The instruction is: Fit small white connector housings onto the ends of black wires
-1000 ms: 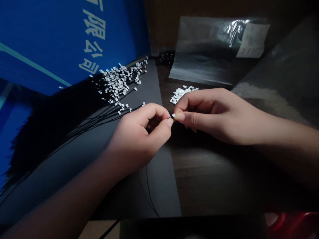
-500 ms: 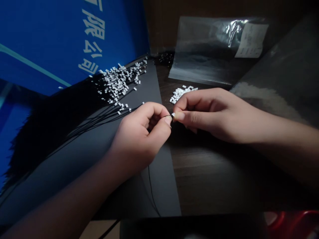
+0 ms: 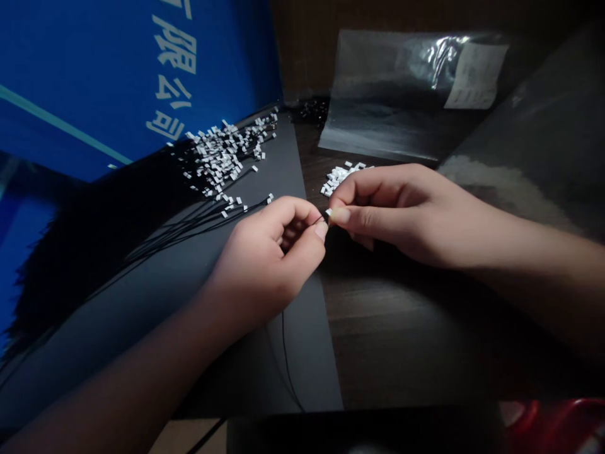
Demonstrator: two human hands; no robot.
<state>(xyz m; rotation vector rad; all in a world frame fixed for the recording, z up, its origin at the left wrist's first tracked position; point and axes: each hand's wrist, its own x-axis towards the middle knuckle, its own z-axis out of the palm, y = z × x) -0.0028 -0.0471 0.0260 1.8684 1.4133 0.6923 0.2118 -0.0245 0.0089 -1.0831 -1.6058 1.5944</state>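
My left hand (image 3: pixel 278 252) pinches a thin black wire (image 3: pixel 284 334) near its end; the rest of the wire hangs below the hand onto the grey sheet. Between thumb and forefinger, my right hand (image 3: pixel 401 211) grips a small white connector housing (image 3: pixel 329 213). The wire's tip meets the housing, but how far it is inside I cannot tell. Just behind my right fingers lies a small pile of loose white connector housings (image 3: pixel 338 178). Left of my hands, a large bundle of black wires (image 3: pixel 104 221) ends in many white housings (image 3: pixel 220 154).
A blue box (image 3: pixel 94 75) with pale lettering stands at the back left. On the dark wooden table (image 3: pixel 387 340) lie a clear plastic bag (image 3: pixel 382 94) with a paper label and small dark parts (image 3: pixel 314 110). The grey sheet (image 3: pixel 312 372) lies under the wires. Something red (image 3: pixel 562 425) shows at the lower right.
Both hands stay nearly in place, with tiny shifts at the fingertips. The wire and the white housing remain held together; the whole view has drifted slightly.
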